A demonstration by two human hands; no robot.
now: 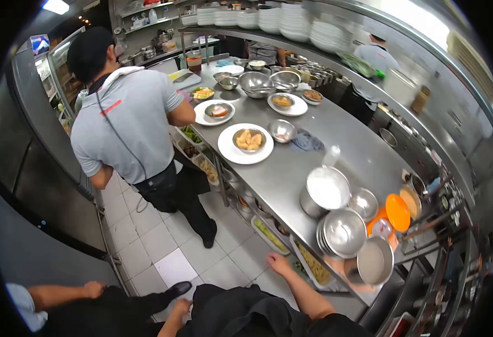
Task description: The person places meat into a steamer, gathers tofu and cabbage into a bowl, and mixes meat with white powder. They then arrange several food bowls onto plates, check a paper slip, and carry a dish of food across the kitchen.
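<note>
My left hand (182, 308) hangs low beside my black apron (241, 306), fingers curled in, with nothing seen in it. My right hand (279, 263) is held out over the floor, fingers loosely apart and empty. It is nearest to the lower shelf's containers, one with pale noodle-like food (312, 263) and one with green food (270, 235). Above them on the steel counter (263, 185) stand a large pot with white contents (328, 188), stacked metal bowls (344, 231) and a pot of greyish liquid (374, 261).
A co-worker in a grey shirt (125, 121) stands at the counter's left. Another person's hand (93, 289) is at lower left. White plates with food bowls (246, 144) and a blue cloth (307, 141) lie on the counter. Stacked plates (296, 22) line the upper shelf.
</note>
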